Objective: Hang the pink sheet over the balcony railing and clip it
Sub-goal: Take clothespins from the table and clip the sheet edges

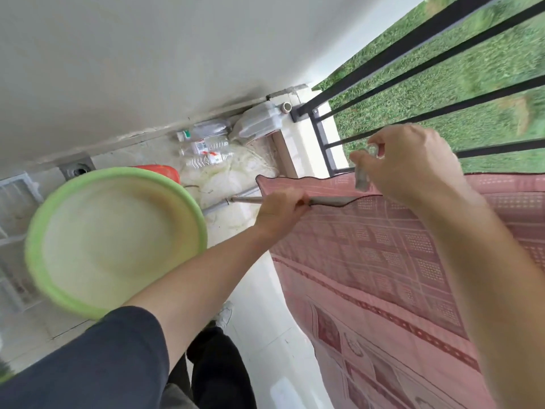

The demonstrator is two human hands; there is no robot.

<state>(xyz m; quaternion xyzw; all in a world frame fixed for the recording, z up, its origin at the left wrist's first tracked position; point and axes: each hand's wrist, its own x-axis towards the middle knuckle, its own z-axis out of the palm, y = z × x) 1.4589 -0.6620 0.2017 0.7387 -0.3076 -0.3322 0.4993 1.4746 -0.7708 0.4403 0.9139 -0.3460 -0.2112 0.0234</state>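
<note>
Balcony corner: hanging looks done, clipping to go.
Green basin (pixel 112 240) parked left; left hand (pixel 280 212) clenched on the hem of the pink sheet (pixel 383 261), draped and hanging; clear clip (pixel 362 178) pinched in right hand (pixel 413 163), poised over the fold by the railing (pixel 501 149), not yet on.

It was a home balcony: black railing (pixel 442 33) above grass (pixel 486 93), tiled floor (pixel 259 305), green basin (pixel 115 240)
</note>
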